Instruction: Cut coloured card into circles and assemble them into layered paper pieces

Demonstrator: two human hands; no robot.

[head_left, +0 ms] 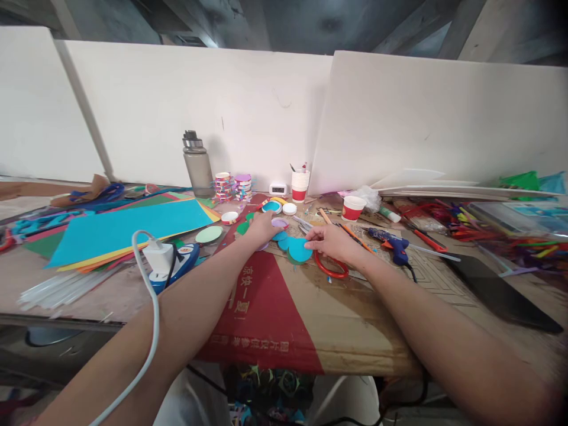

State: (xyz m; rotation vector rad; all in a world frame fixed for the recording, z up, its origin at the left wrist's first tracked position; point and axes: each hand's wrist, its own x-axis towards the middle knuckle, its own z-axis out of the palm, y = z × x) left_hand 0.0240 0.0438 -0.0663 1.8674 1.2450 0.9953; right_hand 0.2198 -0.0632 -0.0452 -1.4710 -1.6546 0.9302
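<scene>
My right hand (331, 244) is closed, with thumb and fingertips at the edge of a blue paper circle (299, 250). A dark green paper circle lies partly under that blue one. More blue paper pieces (281, 236) overlap to its left. My left hand (261, 229) reaches over green paper circles (243, 227), and its fingers are too small and covered to read. Just beyond it is a round lid with a blue disc (271, 207). A lilac disc (279, 223) lies between the hands. Red-handled scissors (332, 273) lie under my right hand.
Coloured paper sheets (133, 228), clear glue sticks (66, 287) and a white plug on a blue power strip (177, 269) are at left. A bottle (197, 168) and paper cups (354, 208) stand behind. A blue glue gun (394, 245) and black tablet-like slab (501, 290) lie right. A white cable crosses my left forearm.
</scene>
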